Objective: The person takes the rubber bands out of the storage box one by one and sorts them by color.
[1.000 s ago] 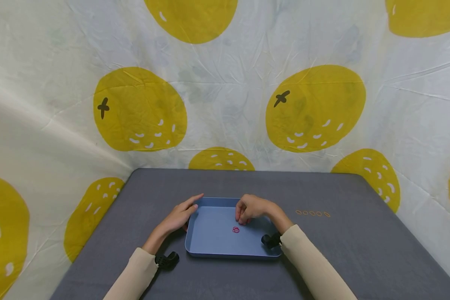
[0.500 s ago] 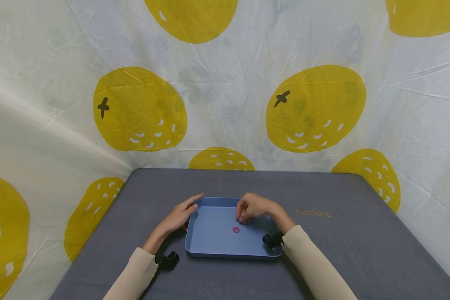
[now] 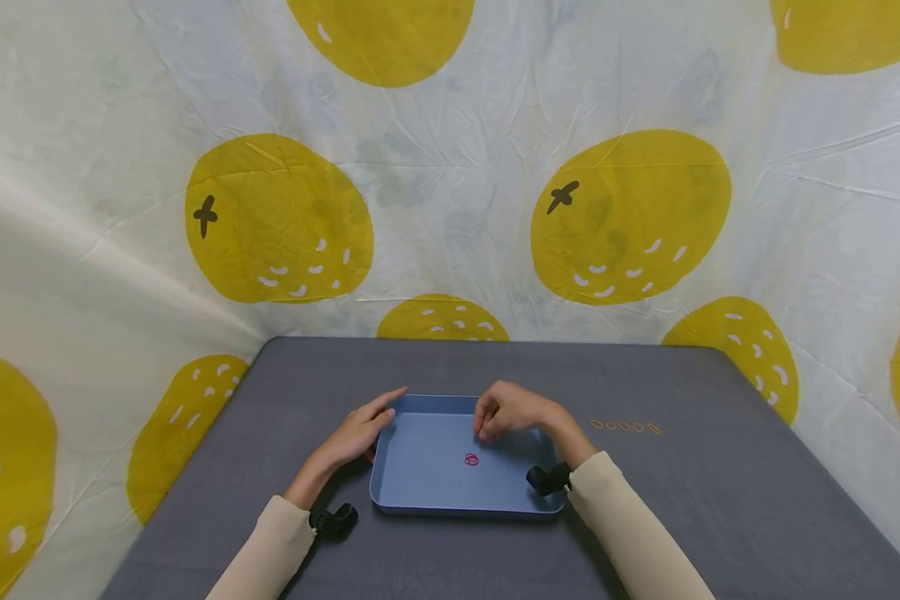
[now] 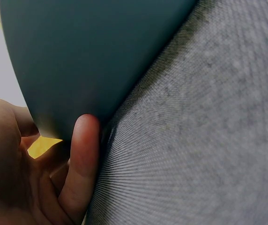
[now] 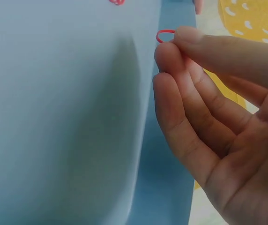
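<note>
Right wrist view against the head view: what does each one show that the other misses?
Only the right wrist view shows a small red band pinched between the thumb and fingertips of the right hand.

Only the head view shows the left hand at the tray's left edge, a row of small orange rings on the grey table, and the lemon-print backdrop.

Both show the blue tray and the red bands lying in it.
</note>
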A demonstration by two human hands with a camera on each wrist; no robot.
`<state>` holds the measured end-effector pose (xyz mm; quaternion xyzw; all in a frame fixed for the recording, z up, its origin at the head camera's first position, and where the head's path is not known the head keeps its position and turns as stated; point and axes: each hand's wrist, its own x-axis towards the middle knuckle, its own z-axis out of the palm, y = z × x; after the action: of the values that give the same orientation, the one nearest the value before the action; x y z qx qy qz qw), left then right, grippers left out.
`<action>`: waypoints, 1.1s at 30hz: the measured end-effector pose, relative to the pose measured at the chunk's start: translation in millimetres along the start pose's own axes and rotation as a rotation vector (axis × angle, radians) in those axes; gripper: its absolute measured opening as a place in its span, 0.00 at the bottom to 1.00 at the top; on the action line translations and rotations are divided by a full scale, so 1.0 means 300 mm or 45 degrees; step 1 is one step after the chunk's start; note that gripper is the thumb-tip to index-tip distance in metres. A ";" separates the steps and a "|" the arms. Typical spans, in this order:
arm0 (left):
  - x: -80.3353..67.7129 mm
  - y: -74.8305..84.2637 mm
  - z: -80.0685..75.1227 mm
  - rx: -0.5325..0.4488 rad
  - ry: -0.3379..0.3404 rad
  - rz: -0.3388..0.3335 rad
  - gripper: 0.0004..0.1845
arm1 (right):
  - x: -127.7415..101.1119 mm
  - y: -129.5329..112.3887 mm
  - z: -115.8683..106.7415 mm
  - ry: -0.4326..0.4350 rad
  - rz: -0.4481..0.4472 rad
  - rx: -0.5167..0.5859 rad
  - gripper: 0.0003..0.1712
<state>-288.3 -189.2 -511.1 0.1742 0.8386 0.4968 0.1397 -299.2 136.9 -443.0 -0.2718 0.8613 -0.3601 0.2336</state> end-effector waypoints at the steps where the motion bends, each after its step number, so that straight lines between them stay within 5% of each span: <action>1: 0.000 -0.001 0.000 0.001 0.002 -0.001 0.26 | -0.001 -0.001 -0.001 0.003 0.002 0.000 0.02; 33: 0.000 -0.004 0.003 0.005 0.006 -0.010 0.26 | -0.142 -0.003 -0.099 0.200 -0.137 0.066 0.08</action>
<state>-288.1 -188.9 -512.6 0.1698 0.8406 0.4951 0.1393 -284.9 178.3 -414.8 -0.2823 0.8516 -0.4145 0.1525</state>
